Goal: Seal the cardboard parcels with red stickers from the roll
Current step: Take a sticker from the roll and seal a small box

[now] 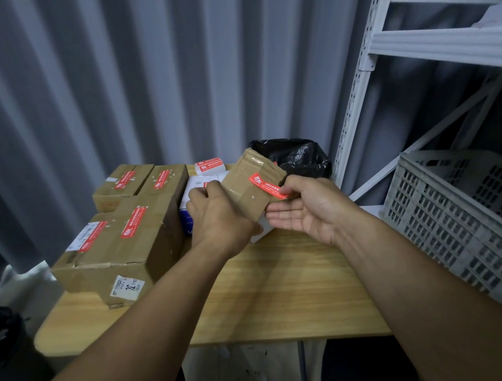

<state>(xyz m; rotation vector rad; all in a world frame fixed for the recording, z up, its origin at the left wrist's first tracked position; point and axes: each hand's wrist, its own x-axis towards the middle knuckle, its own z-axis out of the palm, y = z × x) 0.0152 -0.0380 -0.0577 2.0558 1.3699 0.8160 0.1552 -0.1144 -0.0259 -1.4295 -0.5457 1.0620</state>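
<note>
A small taped cardboard parcel (250,179) is held tilted above the wooden table (283,294). My left hand (218,217) grips its left side. A red sticker (266,186) lies across the parcel's right edge, half of it sticking out past the cardboard. My right hand (302,207) has its thumb on the sticker's free end, and its fingers lie straight under the parcel, palm up. The sticker roll (209,165) stands behind the parcel at the back of the table.
Three stickered cardboard boxes (120,241) sit on the table's left. A white and blue box (194,195) lies behind my left hand. A black bag (295,156) is at the back, a grey crate (464,217) and white shelving (357,96) on the right.
</note>
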